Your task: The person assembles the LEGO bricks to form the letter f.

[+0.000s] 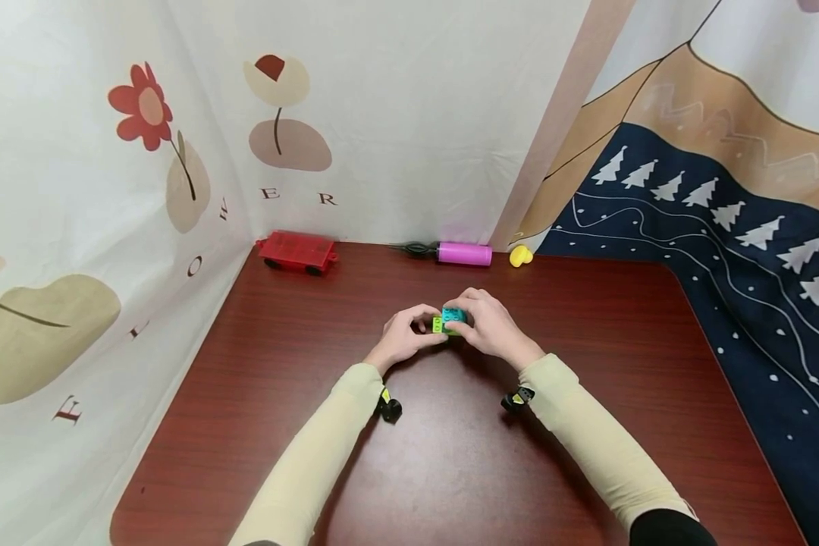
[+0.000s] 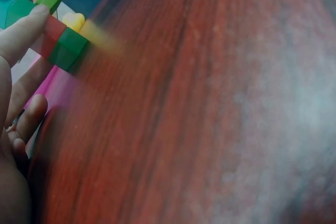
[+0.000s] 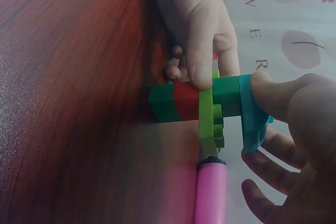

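Between my two hands stands a small stack of toy building blocks. From the bottom it has a dark green block (image 3: 161, 103), a red block (image 3: 186, 101), a lime green plate (image 3: 206, 127), another green block (image 3: 227, 96) and a teal block (image 3: 251, 119) on top. My left hand (image 1: 403, 334) pinches the stack around the lime plate, its thumb lying against the plate's edge in the right wrist view. With thumb and fingers, my right hand (image 1: 490, 326) grips the teal block. I cannot tell whether the stack's base touches the table.
At the back of the brown table (image 1: 437, 455) lie a red toy wagon (image 1: 296, 250), a pink pump (image 1: 464, 254) with a black end, and a small yellow toy (image 1: 521, 255). A printed cloth (image 1: 409, 152) hangs behind them.
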`<state>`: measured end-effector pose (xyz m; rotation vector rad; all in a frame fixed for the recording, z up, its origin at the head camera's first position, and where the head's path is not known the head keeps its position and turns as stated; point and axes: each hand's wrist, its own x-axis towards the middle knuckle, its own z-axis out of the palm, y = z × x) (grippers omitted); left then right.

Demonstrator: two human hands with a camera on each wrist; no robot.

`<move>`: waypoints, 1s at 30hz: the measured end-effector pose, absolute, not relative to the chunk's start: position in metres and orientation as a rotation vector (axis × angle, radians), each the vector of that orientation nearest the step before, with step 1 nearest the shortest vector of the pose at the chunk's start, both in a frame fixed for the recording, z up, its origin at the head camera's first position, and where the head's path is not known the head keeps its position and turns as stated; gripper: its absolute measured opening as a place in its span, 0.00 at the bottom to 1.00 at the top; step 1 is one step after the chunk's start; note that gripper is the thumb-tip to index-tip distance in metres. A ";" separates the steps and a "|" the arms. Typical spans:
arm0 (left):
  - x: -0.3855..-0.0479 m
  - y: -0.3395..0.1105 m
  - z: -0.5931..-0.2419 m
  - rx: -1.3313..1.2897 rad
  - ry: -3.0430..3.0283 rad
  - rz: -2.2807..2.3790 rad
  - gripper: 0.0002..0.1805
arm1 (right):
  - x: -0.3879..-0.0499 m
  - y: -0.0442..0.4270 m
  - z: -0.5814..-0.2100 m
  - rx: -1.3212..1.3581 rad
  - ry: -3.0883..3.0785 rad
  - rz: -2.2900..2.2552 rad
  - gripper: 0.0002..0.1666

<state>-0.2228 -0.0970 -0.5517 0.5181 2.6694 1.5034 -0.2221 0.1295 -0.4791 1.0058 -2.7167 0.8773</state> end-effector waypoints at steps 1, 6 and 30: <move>-0.223 -0.097 -0.552 0.517 2.672 1.501 0.22 | -0.222 0.129 -0.479 1.005 -2.715 0.877 0.18; -0.223 -0.098 -0.554 0.520 2.680 1.494 0.22 | -0.222 0.129 -0.480 0.998 -2.729 0.871 0.19; -0.223 -0.097 -0.553 0.527 2.710 1.478 0.22 | -0.222 0.133 -0.490 1.013 -2.645 0.985 0.19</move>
